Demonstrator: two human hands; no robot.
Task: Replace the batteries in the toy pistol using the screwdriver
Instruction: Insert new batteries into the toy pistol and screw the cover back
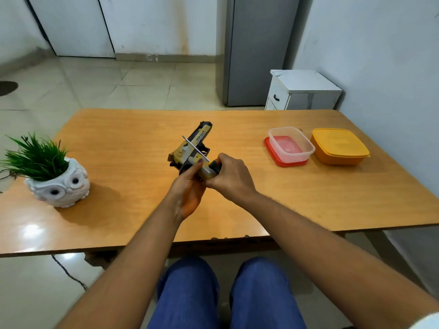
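Yellow-and-black plastic toy pistol [192,148] sits at the centre of the frame, held above a light brown wooden table [133,143], its barrel pointing toward the table's far edge. The person's left hand [188,186] curls around the pistol's grip from below, while the right hand [231,174] clasps the dark handle of a slim metal-shafted screwdriver [196,149], whose shaft lies slanted across the pistol's side. Right of centre rests a clear plastic container [291,144] on a red lid [273,155], just beside a closed orange plastic box [339,147]. At left stands a white ceramic owl planter [59,184] with green grass.
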